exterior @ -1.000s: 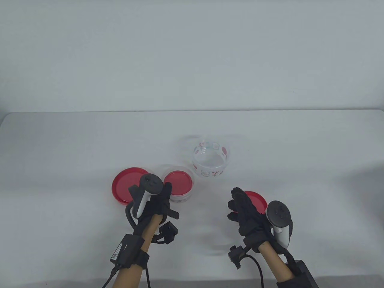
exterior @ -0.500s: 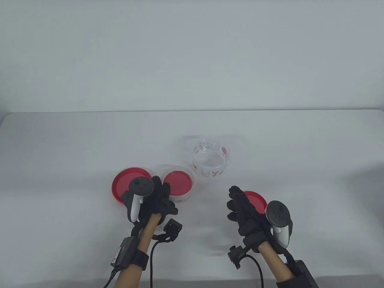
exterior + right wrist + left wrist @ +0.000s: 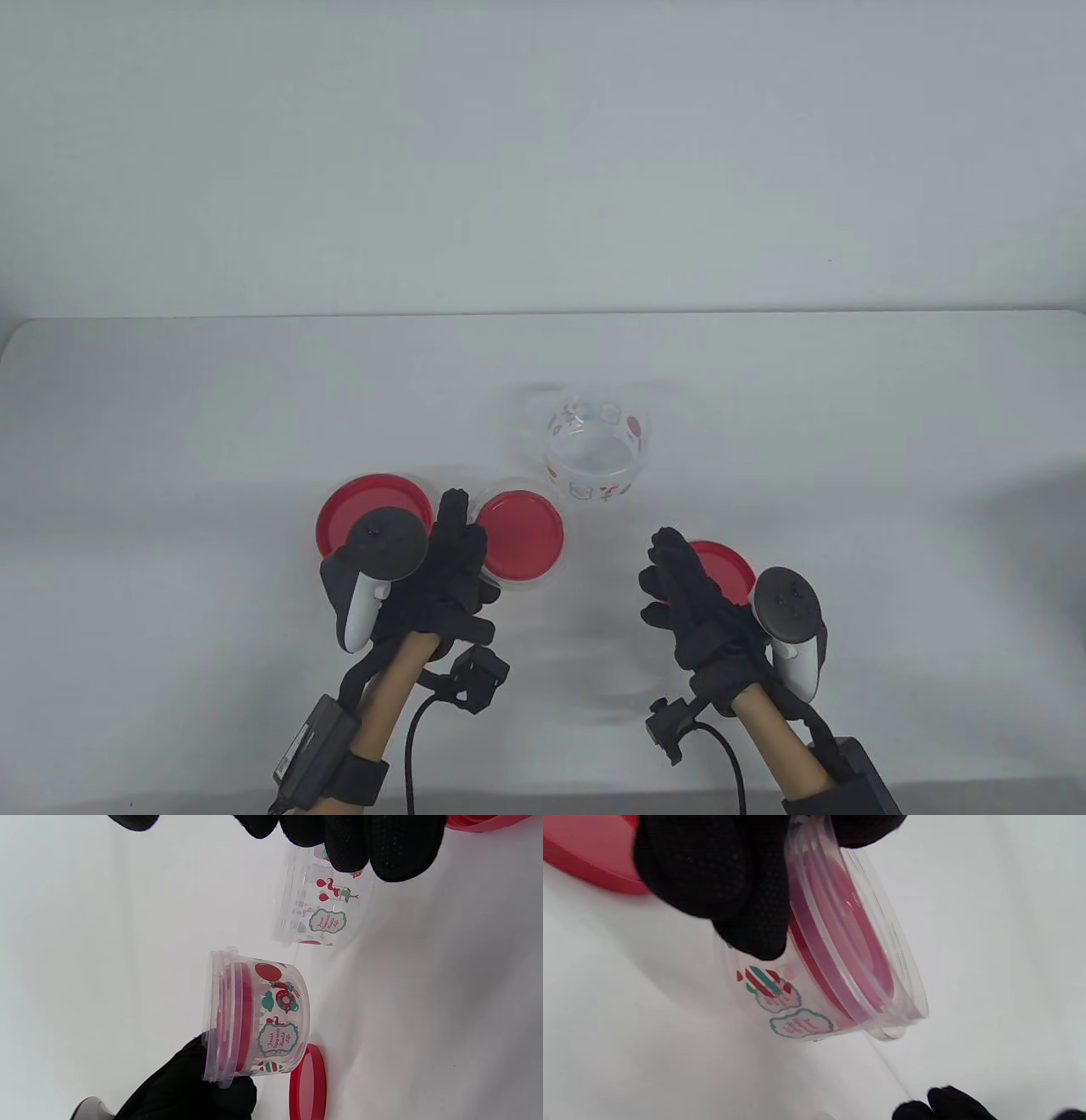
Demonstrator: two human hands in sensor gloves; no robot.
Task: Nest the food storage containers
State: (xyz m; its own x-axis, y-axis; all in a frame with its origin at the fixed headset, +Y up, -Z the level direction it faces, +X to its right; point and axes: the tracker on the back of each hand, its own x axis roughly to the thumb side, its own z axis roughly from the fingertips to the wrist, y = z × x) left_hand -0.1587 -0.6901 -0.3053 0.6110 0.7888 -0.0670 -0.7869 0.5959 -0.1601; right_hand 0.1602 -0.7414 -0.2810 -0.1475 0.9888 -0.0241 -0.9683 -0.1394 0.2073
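My left hand (image 3: 458, 552) grips the rim of a clear printed container (image 3: 522, 536) with a red lid seated inside it. The container is tilted and seems slightly off the table. It also shows in the left wrist view (image 3: 840, 976) and the right wrist view (image 3: 263, 1018). A second clear printed container (image 3: 598, 450), open and empty, stands behind it and also shows in the right wrist view (image 3: 322, 912). My right hand (image 3: 674, 581) is open and holds nothing. It hovers beside a small red lid (image 3: 728, 567).
A large red lid (image 3: 361, 514) lies flat on the white table (image 3: 848, 475), left of the held container and partly under my left hand's tracker. It also shows in the right wrist view (image 3: 307, 1082).
My left hand reached forward, took hold of the lidded container's rim and shifted it a little right, tilting it. My right hand and the other things stayed still.
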